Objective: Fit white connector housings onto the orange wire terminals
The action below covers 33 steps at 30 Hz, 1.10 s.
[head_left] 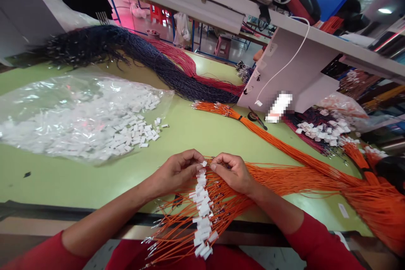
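Between my hands, at the far end of a row of white plastic connector housings (pixel 202 202), is a single white connector housing (pixel 204 163). My left hand (pixel 181 171) pinches it between thumb and forefinger. My right hand (pixel 232 172) is closed in a pinch just to the right, beside the orange wires (pixel 284 179); its fingertips seem to grip a thin wire end, too small to see clearly. The row of housings sits on orange wires that spread toward me, their metal terminals reaching past the table's front edge.
A clear plastic bag (pixel 85 114) of loose white housings lies at left. Bundles of dark blue wires (pixel 158 59) and red wires (pixel 183 61) cross the back. A tied orange bundle (pixel 268 137) and small black-handled snips (pixel 257 119) lie behind my hands. A shelf partition (pixel 278 67) stands at right.
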Available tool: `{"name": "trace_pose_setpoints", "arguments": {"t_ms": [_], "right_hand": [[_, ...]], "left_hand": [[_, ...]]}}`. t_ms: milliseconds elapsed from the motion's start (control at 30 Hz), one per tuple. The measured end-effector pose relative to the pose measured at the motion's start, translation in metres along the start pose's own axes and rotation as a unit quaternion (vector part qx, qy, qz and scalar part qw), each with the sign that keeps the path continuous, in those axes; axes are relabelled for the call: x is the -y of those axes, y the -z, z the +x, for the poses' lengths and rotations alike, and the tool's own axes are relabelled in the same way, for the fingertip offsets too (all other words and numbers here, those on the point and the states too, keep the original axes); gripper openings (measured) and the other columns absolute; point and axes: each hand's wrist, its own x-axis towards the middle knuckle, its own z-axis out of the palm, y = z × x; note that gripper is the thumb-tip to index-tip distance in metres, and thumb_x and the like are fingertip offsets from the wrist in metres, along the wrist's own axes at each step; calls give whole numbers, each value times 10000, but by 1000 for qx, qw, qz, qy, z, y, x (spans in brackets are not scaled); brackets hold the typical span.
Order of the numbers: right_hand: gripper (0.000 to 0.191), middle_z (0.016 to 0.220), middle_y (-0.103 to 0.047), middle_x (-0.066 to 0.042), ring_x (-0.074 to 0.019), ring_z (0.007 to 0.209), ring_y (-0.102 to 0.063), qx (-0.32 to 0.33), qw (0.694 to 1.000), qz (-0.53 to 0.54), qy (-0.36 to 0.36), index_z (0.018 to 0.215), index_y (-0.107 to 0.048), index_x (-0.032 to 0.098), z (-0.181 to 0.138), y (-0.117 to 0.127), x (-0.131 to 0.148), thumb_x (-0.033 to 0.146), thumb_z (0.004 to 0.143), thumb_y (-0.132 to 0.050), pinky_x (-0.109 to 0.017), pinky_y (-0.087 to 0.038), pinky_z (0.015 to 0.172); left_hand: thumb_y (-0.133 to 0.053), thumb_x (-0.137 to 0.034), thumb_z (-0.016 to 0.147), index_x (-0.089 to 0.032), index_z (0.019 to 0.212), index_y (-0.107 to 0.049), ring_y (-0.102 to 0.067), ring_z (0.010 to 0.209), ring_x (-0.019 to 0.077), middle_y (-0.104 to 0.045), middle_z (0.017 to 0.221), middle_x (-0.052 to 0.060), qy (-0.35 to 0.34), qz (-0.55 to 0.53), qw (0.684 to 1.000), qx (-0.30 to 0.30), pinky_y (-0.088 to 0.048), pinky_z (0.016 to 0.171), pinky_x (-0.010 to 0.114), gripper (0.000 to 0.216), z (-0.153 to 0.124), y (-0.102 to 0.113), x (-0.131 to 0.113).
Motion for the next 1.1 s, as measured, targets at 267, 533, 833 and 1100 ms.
{"name": "trace_pose_setpoints", "arguments": {"t_ms": [267,533,833,1100], "right_hand": [[176,662,-553,22,-90,564,-398,0,1000,0,-2,769,-648,164,1,0,2,311,865,-633,-223,-328,535],[158,629,-534,34,-70,505,-345,1,999,-31,14,738,-614,161,0,-1,10,275,847,-616,-208,-278,479],[150,599,-493,46,-67,486,-339,1,994,-85,65,715,-592,162,-1,-3,9,232,847,-601,-197,-279,456],[156,666,-584,11,-107,570,-459,12,992,-101,73,790,-623,170,-4,0,8,267,907,-586,-222,-368,543]], "left_hand": [[-547,-374,945,-163,983,-614,-598,811,174,-664,898,61,-5,21,1000,-5,-479,746,328,224,-4,-1,0],[-537,-368,960,-169,1009,-599,-567,724,144,-655,862,42,8,-14,1000,-25,-450,654,284,214,-8,-9,5],[-521,-247,967,-189,993,-677,-625,841,165,-654,919,51,-113,142,979,-91,-494,760,312,168,-8,-15,-3],[-544,-211,941,-190,977,-694,-646,799,160,-685,885,49,-109,152,972,-144,-510,722,299,155,-8,-26,-2]]}}
